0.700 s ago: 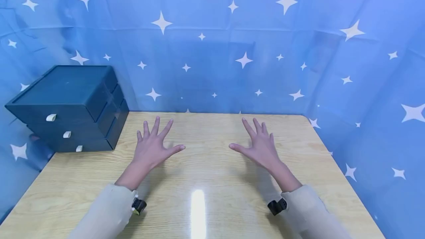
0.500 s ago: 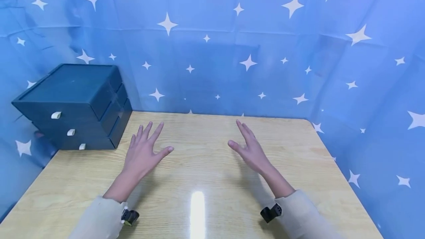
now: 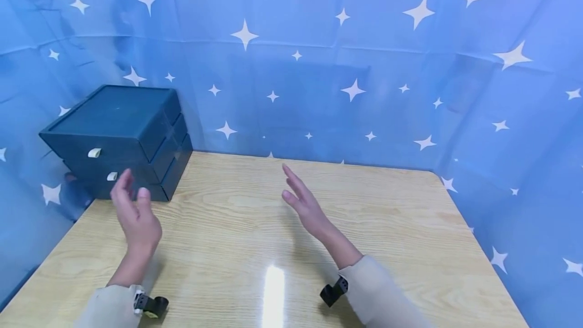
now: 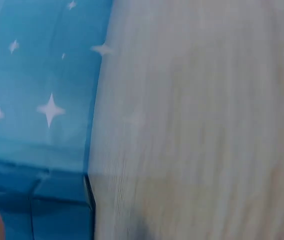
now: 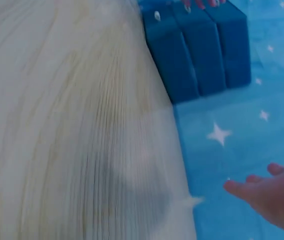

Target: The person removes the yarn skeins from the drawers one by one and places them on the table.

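Observation:
A dark blue drawer unit (image 3: 114, 110) with three stacked drawers and small white pull tabs stands at the table's far left. My left hand (image 3: 138, 221) is raised in front of it, fingers loosely bent, and hides the lowest tab from the head view. Nothing is in that hand. Over the middle of the table my right hand (image 3: 309, 211) hovers with its fingers extended, holding nothing. The right wrist view shows the right hand (image 5: 277, 195) at lower right and the drawer unit (image 5: 197, 50) at the top, with left fingertips near its tabs.
A light wooden table (image 3: 387, 216) spreads beneath both hands. A blue curtain (image 3: 291, 65) with white stars hangs behind it and along both sides. Small black cameras sit on both wrists.
My left hand has moved left toward the drawer unit and turned, its spread fingers now bent. My right hand has shifted left and narrowed its spread. The head view has swung left.

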Demonstrator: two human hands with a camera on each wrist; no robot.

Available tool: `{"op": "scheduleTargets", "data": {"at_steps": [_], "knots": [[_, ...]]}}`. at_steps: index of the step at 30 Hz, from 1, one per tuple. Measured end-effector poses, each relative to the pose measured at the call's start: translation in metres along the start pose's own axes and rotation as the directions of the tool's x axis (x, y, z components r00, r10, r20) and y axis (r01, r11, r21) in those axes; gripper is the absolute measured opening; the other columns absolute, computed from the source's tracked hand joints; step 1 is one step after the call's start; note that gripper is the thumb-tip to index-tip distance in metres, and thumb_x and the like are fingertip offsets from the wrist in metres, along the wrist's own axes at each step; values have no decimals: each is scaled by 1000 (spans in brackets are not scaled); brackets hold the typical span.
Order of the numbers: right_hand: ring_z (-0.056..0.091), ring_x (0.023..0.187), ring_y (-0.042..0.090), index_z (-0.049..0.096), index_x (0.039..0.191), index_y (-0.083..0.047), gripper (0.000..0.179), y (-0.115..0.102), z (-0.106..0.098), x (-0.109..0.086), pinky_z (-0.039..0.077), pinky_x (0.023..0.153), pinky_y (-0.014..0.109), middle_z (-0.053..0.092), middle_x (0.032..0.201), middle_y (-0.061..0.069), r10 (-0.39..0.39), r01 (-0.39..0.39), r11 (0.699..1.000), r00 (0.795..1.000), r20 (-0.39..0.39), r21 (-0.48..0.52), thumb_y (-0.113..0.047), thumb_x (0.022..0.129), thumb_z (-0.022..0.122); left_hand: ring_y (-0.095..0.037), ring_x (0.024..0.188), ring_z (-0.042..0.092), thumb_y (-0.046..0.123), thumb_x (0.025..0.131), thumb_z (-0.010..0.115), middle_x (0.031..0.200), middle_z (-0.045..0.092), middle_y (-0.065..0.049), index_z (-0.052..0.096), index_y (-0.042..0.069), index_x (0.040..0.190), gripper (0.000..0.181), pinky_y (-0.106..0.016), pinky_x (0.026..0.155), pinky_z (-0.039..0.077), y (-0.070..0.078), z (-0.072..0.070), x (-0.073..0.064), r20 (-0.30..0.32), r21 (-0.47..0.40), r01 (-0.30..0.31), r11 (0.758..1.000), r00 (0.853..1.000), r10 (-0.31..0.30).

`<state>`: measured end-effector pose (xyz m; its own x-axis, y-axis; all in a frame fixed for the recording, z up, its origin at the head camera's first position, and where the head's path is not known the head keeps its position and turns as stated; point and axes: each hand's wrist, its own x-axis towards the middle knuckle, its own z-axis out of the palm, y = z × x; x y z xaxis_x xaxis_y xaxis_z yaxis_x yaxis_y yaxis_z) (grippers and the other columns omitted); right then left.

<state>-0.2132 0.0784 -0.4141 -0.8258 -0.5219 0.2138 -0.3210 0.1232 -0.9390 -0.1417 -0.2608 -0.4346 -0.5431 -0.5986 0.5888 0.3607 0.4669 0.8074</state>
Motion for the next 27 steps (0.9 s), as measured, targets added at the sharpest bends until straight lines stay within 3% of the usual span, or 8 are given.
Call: {"op": "scheduleTargets", "data": {"at_steps": [3, 6, 11, 16, 18, 24, 27], "knots": [[18, 157, 37, 18, 163, -22, 74, -1, 18, 11, 26, 122, 60, 15, 171, 3, -9, 7, 997, 1000, 28, 78, -52, 103, 48, -24, 146, 33, 28, 105, 40, 157, 34, -13, 35, 11, 155, 53, -24, 122, 24, -7, -7, 11, -100, -24, 127, 992, 987, -128], [21, 156, 36, 18, 163, -24, 74, -3, 36, 22, 26, 123, 57, 16, 171, 4, -15, 6, 991, 998, 60, 137, -52, 102, 49, -25, 151, 30, 30, 105, 38, 162, 29, -5, 30, 20, 158, 55, -25, 125, 21, -15, -16, 22, -147, -12, 212, 977, 966, -212], [23, 156, 35, 18, 163, -27, 73, -6, 67, 44, 26, 125, 53, 16, 171, 3, -16, -8, 977, 993, 113, 215, -47, 101, 51, -16, 156, 19, 34, 104, 33, 168, 19, 6, 21, 31, 161, 58, -22, 126, 14, -26, -31, 41, -146, 9, 309, 951, 941, -304], [25, 156, 30, 21, 162, -32, 67, -17, 106, 73, 30, 123, 50, 19, 170, -1, 10, -51, 951, 991, 133, 304, -38, 102, 50, -1, 157, 4, 29, 107, 22, 170, 5, 18, 8, 35, 162, 57, -13, 123, 2, -29, -43, 70, -94, -122, 452, 884, 881, -463], [25, 156, 29, 21, 162, -32, 66, -20, 121, 84, 31, 123, 48, 20, 170, -5, 19, -67, 944, 988, 152, 322, -36, 102, 49, 3, 156, 2, 26, 108, 20, 169, 3, 20, 5, 36, 162, 57, -11, 122, -1, -30, -47, 78, -74, -168, 474, 864, 868, -490], [24, 156, 26, 21, 161, -37, 65, -27, 153, 108, 31, 124, 44, 20, 168, -15, 53, -112, 947, 979, 198, 302, -34, 103, 50, 5, 155, 0, 22, 108, 19, 170, 1, 20, 2, 36, 162, 59, -13, 123, -4, -35, -53, 93, -30, -180, 484, 856, 867, -497], [24, 156, 26, 21, 159, -44, 64, -28, 167, 118, 32, 123, 45, 19, 167, -20, 83, -145, 951, 970, 228, 272, -37, 103, 52, 4, 155, 0, 18, 107, 21, 169, 0, 20, 3, 37, 162, 61, -14, 124, -3, -39, -57, 97, -31, -214, 508, 835, 850, -525]]}}
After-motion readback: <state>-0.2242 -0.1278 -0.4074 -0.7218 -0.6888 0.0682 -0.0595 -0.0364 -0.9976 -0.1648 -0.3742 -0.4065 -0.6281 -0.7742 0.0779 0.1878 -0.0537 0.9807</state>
